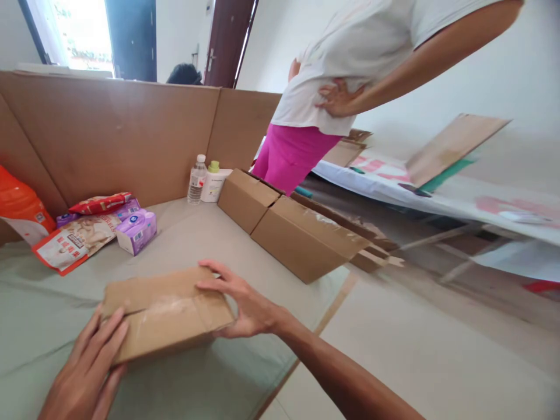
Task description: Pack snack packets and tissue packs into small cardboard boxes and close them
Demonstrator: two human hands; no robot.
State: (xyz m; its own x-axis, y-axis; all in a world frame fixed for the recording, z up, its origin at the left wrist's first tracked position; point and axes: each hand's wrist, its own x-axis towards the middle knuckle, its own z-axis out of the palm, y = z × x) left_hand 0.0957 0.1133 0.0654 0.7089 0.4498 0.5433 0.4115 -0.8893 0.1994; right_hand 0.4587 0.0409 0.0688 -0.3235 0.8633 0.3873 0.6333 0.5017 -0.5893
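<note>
A small cardboard box [166, 312] with clear tape across its closed flaps lies on a table covered in grey-green cloth [39, 326]. My left hand [90, 367] rests against the box's left end, fingers stretched flat. My right hand [238, 300] presses on the box's right end with fingers spread over the top and side. Both hands touch the box from opposite ends.
Two larger cardboard boxes [297, 233] lie at the table's right edge. Packets and purple tissue packs [135, 230] sit at left, a water bottle [196, 179] and white bottle [214, 182] at the back. Cardboard walls [114, 134] surround the table. Another person in a white shirt [350, 64] stands behind.
</note>
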